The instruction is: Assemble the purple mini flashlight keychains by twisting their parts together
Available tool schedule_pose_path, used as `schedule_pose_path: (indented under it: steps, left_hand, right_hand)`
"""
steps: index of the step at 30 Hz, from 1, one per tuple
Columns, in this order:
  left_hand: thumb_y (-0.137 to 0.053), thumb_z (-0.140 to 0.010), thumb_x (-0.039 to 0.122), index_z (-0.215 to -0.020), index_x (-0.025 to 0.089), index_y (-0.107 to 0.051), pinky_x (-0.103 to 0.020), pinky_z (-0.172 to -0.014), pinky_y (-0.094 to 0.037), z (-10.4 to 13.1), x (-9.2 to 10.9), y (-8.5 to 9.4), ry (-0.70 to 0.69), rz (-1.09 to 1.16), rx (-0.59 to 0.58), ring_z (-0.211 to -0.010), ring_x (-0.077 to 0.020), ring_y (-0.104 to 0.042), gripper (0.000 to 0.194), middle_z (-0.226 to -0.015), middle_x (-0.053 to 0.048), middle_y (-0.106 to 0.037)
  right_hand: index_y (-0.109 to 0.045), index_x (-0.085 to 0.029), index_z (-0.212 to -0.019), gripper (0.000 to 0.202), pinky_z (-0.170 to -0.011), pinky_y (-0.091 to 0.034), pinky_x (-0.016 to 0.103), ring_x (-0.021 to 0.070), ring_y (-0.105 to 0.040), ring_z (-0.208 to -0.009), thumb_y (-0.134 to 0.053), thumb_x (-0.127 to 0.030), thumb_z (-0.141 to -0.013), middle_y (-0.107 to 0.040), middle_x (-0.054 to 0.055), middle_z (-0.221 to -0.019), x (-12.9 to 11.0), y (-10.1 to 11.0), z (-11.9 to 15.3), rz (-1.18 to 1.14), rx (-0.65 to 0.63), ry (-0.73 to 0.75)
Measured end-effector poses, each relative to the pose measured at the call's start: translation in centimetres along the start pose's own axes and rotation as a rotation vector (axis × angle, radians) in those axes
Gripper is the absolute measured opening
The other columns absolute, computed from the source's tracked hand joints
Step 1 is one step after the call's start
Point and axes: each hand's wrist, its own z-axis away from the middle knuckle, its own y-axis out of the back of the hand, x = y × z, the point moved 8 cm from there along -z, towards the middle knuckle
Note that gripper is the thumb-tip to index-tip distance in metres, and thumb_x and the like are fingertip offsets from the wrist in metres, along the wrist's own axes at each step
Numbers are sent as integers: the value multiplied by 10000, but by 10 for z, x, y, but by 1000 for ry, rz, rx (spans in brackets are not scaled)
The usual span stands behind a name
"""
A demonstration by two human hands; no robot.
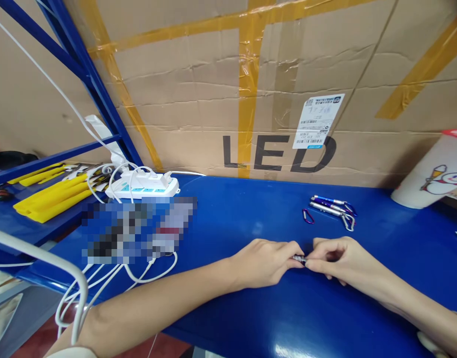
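Observation:
Over the front part of the blue table (221, 209), my left hand (267, 261) and my right hand (343, 261) meet in pinches. Between their fingertips is a small silver ribbed piece (299, 258), mostly covered by the left fingers. Its dark end is at my right thumb and forefinger; I cannot tell its kind. Just beyond my hands lie slim pen-like flashlights, one silver (325, 208) and one blue (327, 199), with carabiner clips on their right ends. A loose dark purple carabiner (308, 216) lies to their left.
A large cardboard box (198, 99) stands along the back edge. At right is a white cup (424, 174). A white power strip (144, 186) with tangled cables, blurred-out items (172, 223) and yellow-sleeved tools (49, 199) are at left, by a blue metal frame (96, 99).

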Motion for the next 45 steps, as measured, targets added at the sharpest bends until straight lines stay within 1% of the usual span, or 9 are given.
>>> schedule_pose_path:
  steps: [6,10,14,16,21,26,31,37,45]
  left_hand:
    - [-345,-927,283,-1015,159,-472,-207,-710,-442,0,-1,1,-15,23,30,-823,-138,-609,198,-924,-19,-625]
    - [-324,-933,271,-1071,179,-470,-204,-742,-438,-1,0,2,-6,12,51,-851,-129,-601,220,-961,-11,-624]
    - [-323,-929,255,-1057,181,-495,-219,-730,-440,-2,-1,4,31,-47,68,-824,-136,-601,227,-922,-15,-629]
    - [-323,-928,246,-1062,182,-494,-219,-734,-440,-2,-2,6,54,-39,88,-843,-135,-597,227,-950,-16,-627]
    - [-321,-928,243,-1043,197,-487,-211,-745,-436,-2,-8,9,121,12,112,-893,-125,-589,207,-1000,10,-618]
    - [-321,-929,236,-1026,196,-483,-205,-714,-435,-2,-6,8,107,29,101,-866,-119,-591,193,-998,18,-615]
    - [-323,-932,235,-1038,191,-474,-198,-759,-434,-3,-5,5,86,93,77,-887,-111,-578,190,-1017,8,-604]
    - [-322,-928,200,-1034,164,-453,-232,-821,-426,-4,-6,3,46,150,35,-935,-129,-557,172,-1041,-34,-586]
    - [-338,-919,198,-962,174,-398,-267,-800,-444,-4,-10,-2,82,211,-31,-984,-161,-559,78,-1084,-59,-576]
  right_hand:
    - [-595,-138,-517,299,-323,-289,141,49,-391,-427,-739,-396,-560,-407,-23,-532,-4,-4,5,-81,-34,8]
    - [-588,-135,-540,331,-322,-271,142,45,-372,-411,-696,-438,-620,-406,-24,-514,-4,-5,7,-123,-28,16]
    - [-580,-141,-564,351,-328,-290,152,52,-372,-391,-659,-470,-658,-424,-26,-474,-2,-5,4,-94,-25,41]
    - [-604,-143,-599,336,-351,-331,166,65,-412,-408,-662,-469,-656,-460,-15,-489,-6,0,3,-20,12,106]
    - [-676,-162,-779,293,-428,-403,191,79,-477,-489,-672,-434,-670,-573,33,-666,-34,25,12,188,307,444]
    - [-702,-194,-746,174,-410,-378,184,80,-495,-507,-647,-357,-727,-582,35,-665,-48,22,20,308,298,620]
    - [-707,-213,-724,147,-406,-367,182,81,-493,-507,-653,-350,-725,-587,25,-640,-49,20,21,341,289,666]
    - [-700,-211,-669,201,-422,-371,194,88,-502,-511,-631,-385,-738,-588,27,-627,-48,20,18,346,307,670]
    - [-692,-208,-704,188,-478,-407,206,105,-533,-577,-594,-352,-777,-598,38,-705,-47,17,25,420,313,687]
